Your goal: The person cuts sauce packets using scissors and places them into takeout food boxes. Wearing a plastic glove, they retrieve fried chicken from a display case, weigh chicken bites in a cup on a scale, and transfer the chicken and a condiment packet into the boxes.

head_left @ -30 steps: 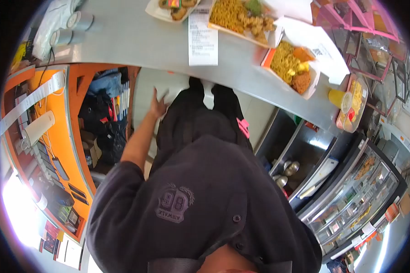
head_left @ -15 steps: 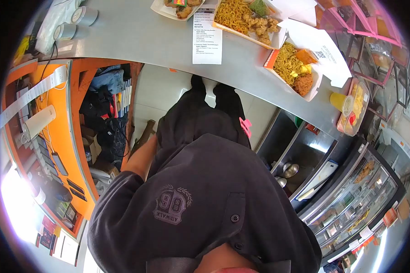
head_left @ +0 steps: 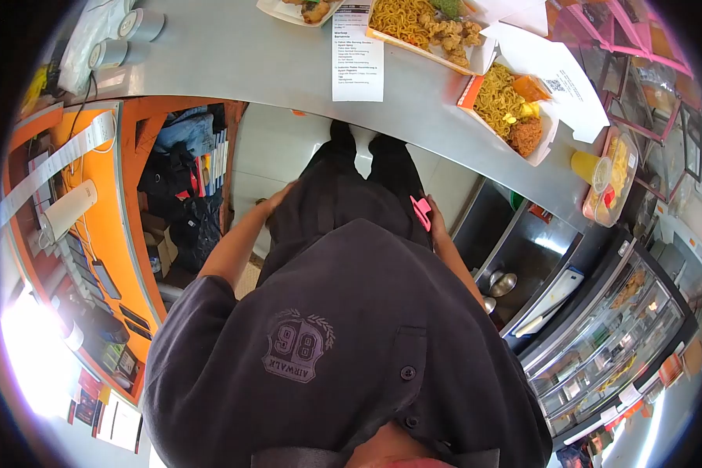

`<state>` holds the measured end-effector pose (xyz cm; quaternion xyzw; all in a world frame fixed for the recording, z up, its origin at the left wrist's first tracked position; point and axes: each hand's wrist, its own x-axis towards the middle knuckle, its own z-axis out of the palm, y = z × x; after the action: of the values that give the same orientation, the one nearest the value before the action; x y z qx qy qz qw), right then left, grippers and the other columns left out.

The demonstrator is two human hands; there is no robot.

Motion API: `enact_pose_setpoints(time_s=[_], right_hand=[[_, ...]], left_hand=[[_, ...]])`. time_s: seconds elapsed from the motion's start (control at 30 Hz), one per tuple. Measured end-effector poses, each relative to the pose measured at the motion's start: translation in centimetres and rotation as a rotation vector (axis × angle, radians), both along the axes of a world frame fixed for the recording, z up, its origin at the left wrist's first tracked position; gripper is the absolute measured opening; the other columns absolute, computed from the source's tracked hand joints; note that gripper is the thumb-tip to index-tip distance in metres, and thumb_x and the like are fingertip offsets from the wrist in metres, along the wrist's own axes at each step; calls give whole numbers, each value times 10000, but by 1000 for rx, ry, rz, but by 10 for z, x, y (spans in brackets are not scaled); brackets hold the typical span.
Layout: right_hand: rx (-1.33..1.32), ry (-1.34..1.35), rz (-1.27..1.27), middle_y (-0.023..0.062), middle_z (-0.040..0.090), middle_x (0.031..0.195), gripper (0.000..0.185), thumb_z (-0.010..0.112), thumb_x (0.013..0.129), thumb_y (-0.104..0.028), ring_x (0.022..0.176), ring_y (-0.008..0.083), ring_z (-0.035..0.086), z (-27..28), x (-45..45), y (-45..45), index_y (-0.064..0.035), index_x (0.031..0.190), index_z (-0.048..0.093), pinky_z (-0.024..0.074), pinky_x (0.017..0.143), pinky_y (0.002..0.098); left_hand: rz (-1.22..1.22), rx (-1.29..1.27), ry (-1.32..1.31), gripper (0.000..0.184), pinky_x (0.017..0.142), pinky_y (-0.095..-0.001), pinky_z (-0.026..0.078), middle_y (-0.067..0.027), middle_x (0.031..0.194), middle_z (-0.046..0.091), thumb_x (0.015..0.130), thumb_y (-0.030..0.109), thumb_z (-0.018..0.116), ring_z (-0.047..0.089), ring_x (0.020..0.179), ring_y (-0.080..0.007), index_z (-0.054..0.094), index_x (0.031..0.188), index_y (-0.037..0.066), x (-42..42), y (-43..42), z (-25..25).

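My left hand (head_left: 278, 199) is at the left side of my dark trousers (head_left: 343, 195), its fingers hidden against the cloth. On the other side, my right hand (head_left: 435, 221) is beside a pink clip (head_left: 421, 212) at my hip. Its fingers are too small and partly hidden to tell whether they grip the clip. Beyond my feet, a printed receipt (head_left: 358, 70) lies on the metal counter (head_left: 234, 58). Boxes of noodles with fried chicken (head_left: 425, 31) (head_left: 507, 109) stand open to its right.
A yellow drink cup (head_left: 590, 169) and a clear food tray (head_left: 612, 183) sit at the counter's right end. Two round containers (head_left: 140, 25) stand at the left. Below are an orange shelf unit (head_left: 109, 187), a dark shelf with metal ladles (head_left: 503, 282) and a glass display case (head_left: 608, 335).
My left hand, first spread over the floor, then hidden, now shows at my left hip. My right hand has come into view by the pink clip. The view has shifted slightly.
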<state>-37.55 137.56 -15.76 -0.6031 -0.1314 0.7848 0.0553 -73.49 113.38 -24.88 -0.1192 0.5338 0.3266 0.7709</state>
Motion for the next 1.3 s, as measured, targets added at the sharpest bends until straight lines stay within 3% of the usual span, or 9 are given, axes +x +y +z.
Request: enact_pose_setpoints(time_s=[0.3,0.47,0.6,0.73,0.8,0.9,1.03,1.13,1.3], right_hand=[[72,-505,188,105,569,860,348,473,918,-300,697,185,533,3,58,-48,-16,1083,587,433,672,318],[798,-811,589,76,614,627,274,501,909,-216,498,173,516,55,19,-2,-2,951,668,426,530,311],[1586,-451,614,121,613,859,268,605,811,-66,712,209,570,126,-93,60,-52,1078,627,464,657,318],[1886,-194,807,117,571,985,349,588,788,-24,885,285,568,143,-202,95,-56,1136,592,475,762,371],[1841,-172,937,116,558,1014,365,584,818,-50,899,283,562,135,-237,102,-78,1181,567,481,777,355],[1774,-335,1067,122,535,985,398,583,814,-70,903,282,545,127,-269,111,-79,1207,525,487,759,371],[1759,-374,1060,124,516,953,422,592,794,-68,910,291,524,115,-276,115,-81,1208,509,475,770,386],[1732,-353,1072,124,512,961,429,598,783,-64,919,296,519,120,-278,117,-86,1204,516,467,794,386],[1731,-320,1090,125,505,948,477,604,766,-42,917,298,514,121,-278,116,-114,1231,520,459,809,383]], left_hand=[[41,-426,-125,551,1025,-372,352,-89,1358,444,924,463,456,450,1210,-223,415,1366,136,41,-100,16],[152,-323,-221,572,1028,-377,348,-92,1361,440,915,466,476,450,1211,-226,402,1373,131,7,2,-4],[102,-114,-141,590,1031,-381,345,-94,1364,437,908,468,492,449,1211,-229,391,1379,128,-19,75,9],[13,244,44,608,1054,-376,292,-89,1392,414,878,459,550,416,1241,-237,404,1376,141,-23,135,48],[29,376,-10,556,1065,-357,269,-92,1386,423,876,404,577,396,1264,-234,451,1347,137,-20,152,60],[-591,604,216,521,1066,-341,269,-87,1386,423,867,350,592,386,1278,-225,476,1328,137,2,127,31],[-207,429,226,557,1051,-340,302,-116,1349,459,880,400,543,426,1246,-226,457,1335,91,1,84,39],[26,-56,-68,579,1018,-382,357,-131,1337,466,894,446,499,481,1194,-244,438,1347,90,5,39,32],[-3,-175,-232,604,1001,-398,376,-138,1325,474,886,474,498,494,1178,-245,434,1348,90,13,-29,12]])
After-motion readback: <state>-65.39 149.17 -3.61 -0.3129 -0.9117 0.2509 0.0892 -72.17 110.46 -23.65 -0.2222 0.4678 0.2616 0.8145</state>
